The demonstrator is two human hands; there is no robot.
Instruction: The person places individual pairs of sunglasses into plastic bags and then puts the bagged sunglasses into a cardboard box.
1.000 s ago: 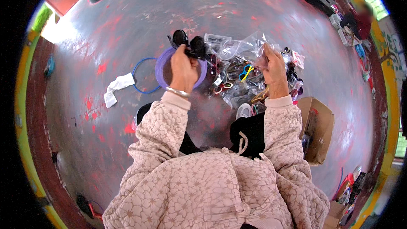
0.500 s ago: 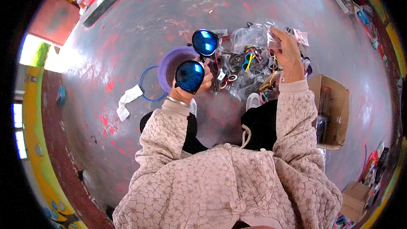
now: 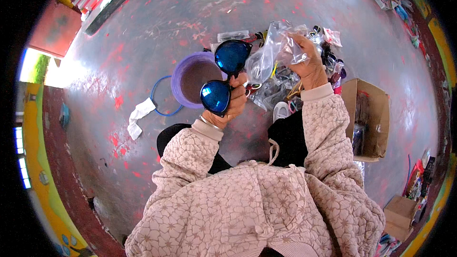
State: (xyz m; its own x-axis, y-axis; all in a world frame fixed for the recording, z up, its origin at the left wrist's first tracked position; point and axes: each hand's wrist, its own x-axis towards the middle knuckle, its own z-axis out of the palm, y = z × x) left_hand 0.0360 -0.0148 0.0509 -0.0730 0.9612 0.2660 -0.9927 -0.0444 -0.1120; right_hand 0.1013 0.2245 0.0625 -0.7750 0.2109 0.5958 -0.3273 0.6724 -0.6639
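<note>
Over the grey, red-spattered floor [image 3: 143, 33], at frame centre, the left hand [image 3: 232, 104] gripped blue mirrored sunglasses [image 3: 223, 76], turned lens-up since a second earlier. The right hand [image 3: 310, 64] pinched a clear plastic bag [image 3: 273, 52], lifted higher above the purple bucket [image 3: 183, 74].

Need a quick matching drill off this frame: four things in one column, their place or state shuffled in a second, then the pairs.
Things:
1. sunglasses
2. clear plastic bag
3. purple bucket
4. cardboard box

Place or state:
A. on the floor to the person's right, open
B. held up in the right hand
C. held in the left hand, blue mirrored lenses
D. on the floor beyond the left hand, beside a blue ring

Pairs: 1-C, 2-B, 3-D, 4-A
</note>
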